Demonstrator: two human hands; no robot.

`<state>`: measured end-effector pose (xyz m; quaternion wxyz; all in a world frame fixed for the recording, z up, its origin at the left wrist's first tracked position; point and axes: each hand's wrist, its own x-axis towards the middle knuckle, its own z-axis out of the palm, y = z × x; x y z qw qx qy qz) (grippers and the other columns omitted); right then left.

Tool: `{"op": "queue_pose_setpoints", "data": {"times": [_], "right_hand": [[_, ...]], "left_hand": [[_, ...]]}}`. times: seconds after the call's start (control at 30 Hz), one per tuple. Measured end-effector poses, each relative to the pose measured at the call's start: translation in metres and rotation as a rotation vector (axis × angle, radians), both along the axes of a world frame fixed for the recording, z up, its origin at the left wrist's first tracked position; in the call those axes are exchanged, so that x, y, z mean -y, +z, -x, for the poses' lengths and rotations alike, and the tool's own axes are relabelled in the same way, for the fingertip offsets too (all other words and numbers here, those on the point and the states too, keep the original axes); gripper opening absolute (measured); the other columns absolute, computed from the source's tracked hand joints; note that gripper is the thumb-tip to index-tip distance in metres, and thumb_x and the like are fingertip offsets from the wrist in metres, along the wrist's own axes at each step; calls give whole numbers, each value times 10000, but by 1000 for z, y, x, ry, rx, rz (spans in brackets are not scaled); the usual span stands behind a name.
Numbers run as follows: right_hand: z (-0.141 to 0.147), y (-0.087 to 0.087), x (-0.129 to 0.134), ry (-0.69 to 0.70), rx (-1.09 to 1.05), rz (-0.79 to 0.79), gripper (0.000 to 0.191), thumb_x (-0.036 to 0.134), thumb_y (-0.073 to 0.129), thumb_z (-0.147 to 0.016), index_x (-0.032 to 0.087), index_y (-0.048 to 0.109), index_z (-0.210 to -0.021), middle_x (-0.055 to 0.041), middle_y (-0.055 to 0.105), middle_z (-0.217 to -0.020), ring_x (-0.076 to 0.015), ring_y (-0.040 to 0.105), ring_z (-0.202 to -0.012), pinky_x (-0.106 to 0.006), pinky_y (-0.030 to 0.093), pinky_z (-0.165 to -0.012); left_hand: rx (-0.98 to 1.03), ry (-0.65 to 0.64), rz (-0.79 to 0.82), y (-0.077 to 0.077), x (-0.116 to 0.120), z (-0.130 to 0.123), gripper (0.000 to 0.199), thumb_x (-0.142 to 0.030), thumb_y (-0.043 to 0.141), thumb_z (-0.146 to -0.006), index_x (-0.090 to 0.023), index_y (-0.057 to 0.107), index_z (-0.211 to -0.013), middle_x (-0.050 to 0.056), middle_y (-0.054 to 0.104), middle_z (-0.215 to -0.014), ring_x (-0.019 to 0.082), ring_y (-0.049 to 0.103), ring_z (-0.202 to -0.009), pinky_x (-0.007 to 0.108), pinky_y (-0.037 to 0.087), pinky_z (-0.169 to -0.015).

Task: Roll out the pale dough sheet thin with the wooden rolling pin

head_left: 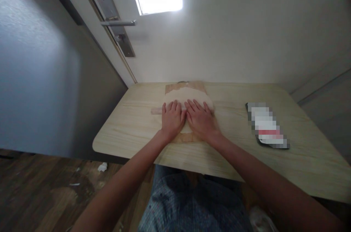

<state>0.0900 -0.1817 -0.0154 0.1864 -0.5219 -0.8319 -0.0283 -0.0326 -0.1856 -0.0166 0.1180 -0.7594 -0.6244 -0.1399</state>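
A wide, thin sheet of pale dough (186, 94) lies on a wooden cutting board (188, 137) and covers most of it. Across the dough runs a wooden rolling pin; the end of the rolling pin (156, 111) sticks out on the left, and its middle is under my hands. My left hand (173, 118) rests palm down on the pin, fingers stretched forward. Beside it, thumbs nearly touching, my right hand (200, 116) also lies flat over the pin with its fingers spread. Neither hand is wrapped round it.
The board sits on a light wooden table (128, 122) against a pale door with a metal handle (117, 23). On the right lies a flat, dark-edged item (267, 126), its face pixelated. Below left, a crumpled white scrap (102, 167) is on the floor.
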Motion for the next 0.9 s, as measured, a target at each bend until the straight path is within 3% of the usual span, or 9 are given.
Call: {"op": "queue_pose_setpoints", "data": {"times": [0.27,0.63,0.77,0.9], "right_hand": [[7,0,-38,-60,22,21,434,257,206,-878,157,469,-1210,-60,463,-1276,-213,349,-1205,-426,207,-994],[16,8,-97,-102,54,83,450,274,156,-891,155,542,-1088,-109,592,-1082,-215,530,-981,-342,383,-803],[18,13,-114,-135,55,117,470,316,153,-894,155,589,-966,-112,632,-964,-217,576,-847,-336,402,-710],[20,15,-135,-114,39,139,498,338,147,-899,138,598,-958,-133,637,-931,-207,575,-839,-319,392,-706]], "left_hand": [[48,34,11,2,-35,-1,422,-324,189,-895,-172,470,-1171,92,473,-1256,237,346,-1207,423,242,-976],[139,111,118,9,-92,-6,456,-351,120,-905,-182,491,-1110,82,570,-1091,203,492,-1028,330,376,-828],[143,147,157,13,-112,-6,476,-372,118,-905,-187,538,-1033,84,596,-1022,190,524,-972,299,388,-796],[153,160,183,13,-134,-4,486,-362,119,-907,-182,561,-996,87,604,-982,188,542,-944,293,388,-783]]}}
